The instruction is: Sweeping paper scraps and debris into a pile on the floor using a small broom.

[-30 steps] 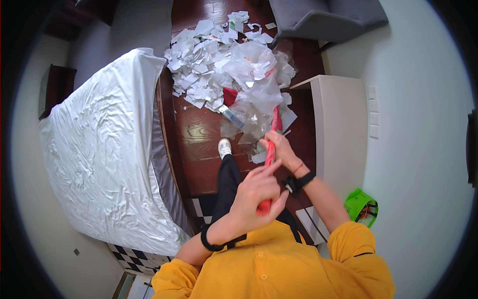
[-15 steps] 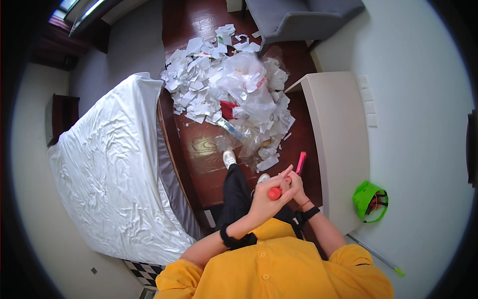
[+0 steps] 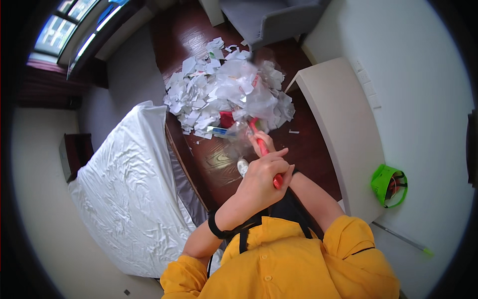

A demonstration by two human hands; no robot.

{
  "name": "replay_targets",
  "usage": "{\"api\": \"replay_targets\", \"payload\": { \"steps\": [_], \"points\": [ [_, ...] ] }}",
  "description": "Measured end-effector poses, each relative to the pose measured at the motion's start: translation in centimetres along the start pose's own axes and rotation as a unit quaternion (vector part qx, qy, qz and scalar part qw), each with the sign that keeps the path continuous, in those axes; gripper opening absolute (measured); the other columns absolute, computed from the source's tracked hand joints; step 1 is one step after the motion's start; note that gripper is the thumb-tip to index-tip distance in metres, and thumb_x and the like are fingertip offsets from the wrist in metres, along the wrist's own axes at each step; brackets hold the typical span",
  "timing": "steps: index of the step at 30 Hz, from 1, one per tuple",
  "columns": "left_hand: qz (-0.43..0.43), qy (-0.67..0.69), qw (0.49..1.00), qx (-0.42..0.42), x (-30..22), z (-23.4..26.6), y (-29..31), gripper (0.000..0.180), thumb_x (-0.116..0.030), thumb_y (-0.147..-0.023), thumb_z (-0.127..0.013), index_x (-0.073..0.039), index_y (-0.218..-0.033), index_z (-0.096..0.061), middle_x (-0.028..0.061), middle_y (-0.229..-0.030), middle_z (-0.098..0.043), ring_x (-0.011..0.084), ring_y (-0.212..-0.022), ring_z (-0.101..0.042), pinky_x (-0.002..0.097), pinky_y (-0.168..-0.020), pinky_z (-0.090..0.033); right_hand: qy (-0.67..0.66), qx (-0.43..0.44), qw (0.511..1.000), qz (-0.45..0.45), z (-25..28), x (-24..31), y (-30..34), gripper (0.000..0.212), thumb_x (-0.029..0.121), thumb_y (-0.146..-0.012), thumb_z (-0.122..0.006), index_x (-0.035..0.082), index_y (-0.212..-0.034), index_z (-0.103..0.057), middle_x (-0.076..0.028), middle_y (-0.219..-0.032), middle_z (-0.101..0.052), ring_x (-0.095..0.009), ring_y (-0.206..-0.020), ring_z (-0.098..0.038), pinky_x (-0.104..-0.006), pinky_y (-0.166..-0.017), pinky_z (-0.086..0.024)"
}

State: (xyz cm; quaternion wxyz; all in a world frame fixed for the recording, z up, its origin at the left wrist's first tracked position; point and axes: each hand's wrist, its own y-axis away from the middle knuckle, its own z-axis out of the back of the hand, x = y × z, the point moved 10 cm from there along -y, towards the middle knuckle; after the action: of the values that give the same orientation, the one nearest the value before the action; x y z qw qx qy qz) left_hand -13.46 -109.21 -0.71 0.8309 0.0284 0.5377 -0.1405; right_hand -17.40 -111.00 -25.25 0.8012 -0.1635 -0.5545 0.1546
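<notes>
A red tool handle (image 3: 262,146) slants away from me toward the pile, gripped in both hands. My left hand (image 3: 261,180) is closed around its near end, whose rounded red tip (image 3: 278,181) pokes out beside the fingers. Farther down the shaft, my right hand (image 3: 264,142) is closed too, partly hidden behind the left. The tool's far end reaches the near side of a heap of torn white paper (image 3: 191,97) and clear plastic bags (image 3: 244,82); its working part cannot be made out. A dark red piece (image 3: 226,118) and a blue-and-white wrapper (image 3: 219,131) lie nearby.
A bed with a white cover (image 3: 132,194) stands at the left. A beige cabinet (image 3: 343,124) lines the right side, with a green bag (image 3: 386,184) and a thin pole (image 3: 403,236) beyond it. A grey armchair (image 3: 284,25) stands behind the heap.
Both hands have moved forward with the tool, and its far end has swung from the right into the near edge of the heap. My view has turned and the heap's near paper has shifted back.
</notes>
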Motion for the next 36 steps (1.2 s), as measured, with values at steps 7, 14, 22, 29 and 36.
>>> {"api": "replay_targets", "payload": {
  "steps": [7, 14, 22, 29, 36],
  "points": [
    [-0.043, -0.118, 0.992, 0.008, -0.4, 0.2, 0.6, 0.028, 0.004, -0.078, -0.070, 0.002, -0.063, -0.047, 0.0149, -0.065, -0.051, 0.0396, -0.106, -0.065, 0.0419, -0.082, -0.054, -0.204, 0.142, 0.964, -0.095, -8.3, -0.1, -5.1, 0.022, 0.010, -0.088, -0.069, 0.002, -0.073, -0.054, -0.013, -0.076, -0.055, -0.030, -0.067, -0.054, -0.0371, -0.062, -0.044],
    [-0.063, -0.096, 0.993, -0.013, -6.5, 5.8, 3.5, 0.029, -0.006, -0.077, -0.076, -0.002, -0.062, -0.051, 0.0096, -0.062, -0.052, 0.0396, -0.102, -0.068, 0.0433, -0.081, -0.055, -0.060, 0.240, 0.969, -0.016, -5.9, 9.3, -6.7, 0.031, 0.032, -0.088, -0.067, 0.006, -0.074, -0.057, -0.015, -0.078, -0.059, -0.039, -0.074, -0.061, -0.0461, -0.065, -0.048],
    [-0.017, 0.159, 0.985, 0.068, -6.4, 4.5, 5.1, 0.026, 0.003, -0.073, -0.069, -0.001, -0.057, -0.049, 0.0089, -0.059, -0.052, 0.0396, -0.099, -0.070, 0.0412, -0.079, -0.055, 0.105, 0.256, 0.957, -0.084, 6.0, 9.8, -0.5, 0.029, 0.031, -0.086, -0.068, 0.008, -0.072, -0.059, -0.011, -0.072, -0.059, -0.033, -0.068, -0.063, -0.0438, -0.060, -0.049],
    [0.036, 0.251, 0.966, 0.042, 0.9, -6.7, 3.6, 0.026, 0.002, -0.085, -0.068, 0.003, -0.068, -0.049, 0.0198, -0.087, -0.066, 0.0228, -0.113, -0.065, 0.0277, -0.081, -0.048, 0.221, 0.331, 0.885, -0.240, 12.8, -4.7, 8.2, 0.033, 0.035, -0.083, -0.069, 0.008, -0.067, -0.060, -0.013, -0.076, -0.063, -0.036, -0.076, -0.064, -0.0470, -0.068, -0.051],
    [0.074, 0.114, 0.990, -0.039, 0.7, -4.8, 3.1, 0.030, 0.001, -0.090, -0.066, 0.004, -0.067, -0.047, 0.0151, -0.069, -0.056, 0.0258, -0.106, -0.069, 0.0315, -0.085, -0.051, 0.062, 0.198, 0.973, -0.103, 5.7, -4.7, 4.7, 0.035, 0.031, -0.086, -0.068, 0.007, -0.067, -0.052, -0.016, -0.071, -0.059, -0.039, -0.069, -0.060, -0.0465, -0.059, -0.045]
  ]
}}
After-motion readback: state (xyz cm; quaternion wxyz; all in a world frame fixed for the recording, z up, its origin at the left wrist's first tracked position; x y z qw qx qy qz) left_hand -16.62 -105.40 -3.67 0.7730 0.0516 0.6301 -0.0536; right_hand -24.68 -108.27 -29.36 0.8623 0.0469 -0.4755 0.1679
